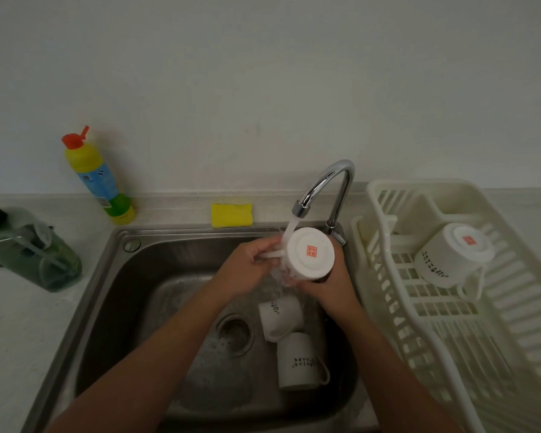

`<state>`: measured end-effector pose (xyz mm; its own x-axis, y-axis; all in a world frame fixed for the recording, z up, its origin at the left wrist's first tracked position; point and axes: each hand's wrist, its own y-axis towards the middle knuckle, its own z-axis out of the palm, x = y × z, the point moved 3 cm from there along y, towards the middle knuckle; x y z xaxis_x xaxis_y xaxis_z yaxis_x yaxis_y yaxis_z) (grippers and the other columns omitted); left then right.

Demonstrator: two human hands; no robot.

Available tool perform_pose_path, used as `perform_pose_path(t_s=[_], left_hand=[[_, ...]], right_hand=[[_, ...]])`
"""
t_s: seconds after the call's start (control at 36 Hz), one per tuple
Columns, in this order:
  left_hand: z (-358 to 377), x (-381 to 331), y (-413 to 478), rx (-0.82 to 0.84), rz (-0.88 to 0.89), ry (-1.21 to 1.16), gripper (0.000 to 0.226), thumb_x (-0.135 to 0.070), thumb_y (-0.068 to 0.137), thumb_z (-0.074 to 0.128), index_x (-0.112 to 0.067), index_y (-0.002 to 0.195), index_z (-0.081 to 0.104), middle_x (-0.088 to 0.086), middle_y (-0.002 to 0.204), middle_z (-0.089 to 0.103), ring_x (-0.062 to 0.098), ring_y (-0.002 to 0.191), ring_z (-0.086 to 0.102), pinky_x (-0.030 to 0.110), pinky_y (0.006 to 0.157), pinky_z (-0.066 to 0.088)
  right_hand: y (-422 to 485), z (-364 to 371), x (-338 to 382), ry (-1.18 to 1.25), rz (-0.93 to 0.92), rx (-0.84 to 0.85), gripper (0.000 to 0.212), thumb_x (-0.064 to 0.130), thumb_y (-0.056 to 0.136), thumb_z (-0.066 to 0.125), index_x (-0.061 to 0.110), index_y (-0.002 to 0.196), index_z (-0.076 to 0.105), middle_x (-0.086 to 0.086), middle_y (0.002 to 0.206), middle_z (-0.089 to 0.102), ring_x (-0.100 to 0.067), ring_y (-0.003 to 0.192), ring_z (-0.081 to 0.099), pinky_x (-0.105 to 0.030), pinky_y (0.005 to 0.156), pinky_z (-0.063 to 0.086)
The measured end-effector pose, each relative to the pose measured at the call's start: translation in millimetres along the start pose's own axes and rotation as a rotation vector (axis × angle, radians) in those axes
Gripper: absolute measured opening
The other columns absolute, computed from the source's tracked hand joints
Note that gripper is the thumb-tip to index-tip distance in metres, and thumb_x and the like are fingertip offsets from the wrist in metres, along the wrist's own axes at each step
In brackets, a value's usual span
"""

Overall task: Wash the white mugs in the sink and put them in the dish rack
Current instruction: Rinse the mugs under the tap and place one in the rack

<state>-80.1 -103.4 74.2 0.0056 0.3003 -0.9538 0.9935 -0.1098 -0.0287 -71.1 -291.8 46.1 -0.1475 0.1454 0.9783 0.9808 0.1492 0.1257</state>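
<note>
1. Nearest, in the sink point(113, 276): two unwashed mugs lying on their sides right of the drain, nearer mug point(299, 360) and farther mug point(280, 317) touching.
2. Above them: held mug point(310, 253) upturned under the running faucet point(334, 182), left hand point(247, 267) grasping its handle, right hand point(328, 282) clasping its body. Rinsing under way, by the look of it.
3. Far right on the tabletop: dish rack point(450, 323) with one washed mug point(450, 254) upside down.
4. Judged tally: one done, one in progress, two left.

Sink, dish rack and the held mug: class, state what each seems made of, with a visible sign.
Sink: probably stainless steel, brushed grey with soft reflections.
Dish rack: likely moulded plastic, cream, matt, slatted.
Mug under the tap: apparently glazed ceramic, glossy white with a red stamp on its base.
</note>
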Motion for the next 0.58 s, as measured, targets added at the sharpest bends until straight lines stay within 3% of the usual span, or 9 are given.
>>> perform_pose_path(t_s=[0.17,0.25,0.31,0.47,0.58], left_hand=[[-6,-9,12,-0.071,-0.044,0.079,0.037,-0.003,0.090,0.066,-0.020,0.123,0.069,-0.003,0.121,0.067,0.004,0.106,0.063,0.015,0.092,0.050],[-11,-11,14,-0.125,-0.077,0.111,0.026,-0.013,0.093,0.066,-0.022,0.117,0.072,-0.010,0.103,0.070,-0.010,0.084,0.061,0.010,0.072,0.051],[-14,-9,13,-0.147,-0.109,0.123,0.021,-0.019,0.095,0.064,-0.022,0.115,0.072,-0.010,0.097,0.071,-0.008,0.079,0.063,0.010,0.064,0.050],[-25,6,4,-0.197,-0.202,0.169,0.016,-0.025,0.096,0.063,-0.022,0.106,0.075,-0.003,0.091,0.074,0.014,0.085,0.071,0.043,0.081,0.061],[-33,18,-5,-0.198,-0.296,0.034,0.009,-0.023,0.095,0.066,-0.027,0.096,0.074,0.004,0.094,0.076,0.023,0.087,0.074,0.049,0.080,0.061]], right_hand=[[10,1,-5,0.097,0.128,-0.010,0.089,0.003,0.058,0.092,0.015,0.134,0.048,-0.008,0.127,0.061,-0.026,0.120,0.058,-0.055,0.094,0.051],[14,7,-1,0.174,0.231,-0.037,0.088,0.024,0.054,0.093,0.022,0.132,0.051,-0.001,0.123,0.065,-0.020,0.114,0.063,-0.048,0.090,0.056],[19,11,1,0.200,0.277,-0.040,0.089,0.034,0.052,0.091,0.023,0.131,0.052,0.000,0.121,0.067,-0.019,0.109,0.066,-0.047,0.090,0.056],[33,25,12,0.140,0.351,0.018,0.085,0.050,0.050,0.086,0.026,0.125,0.054,0.001,0.114,0.069,-0.018,0.098,0.070,-0.044,0.084,0.058],[36,36,16,0.107,0.394,0.071,0.085,0.052,0.053,0.088,0.021,0.125,0.054,-0.002,0.112,0.069,-0.017,0.093,0.071,-0.038,0.079,0.059]])
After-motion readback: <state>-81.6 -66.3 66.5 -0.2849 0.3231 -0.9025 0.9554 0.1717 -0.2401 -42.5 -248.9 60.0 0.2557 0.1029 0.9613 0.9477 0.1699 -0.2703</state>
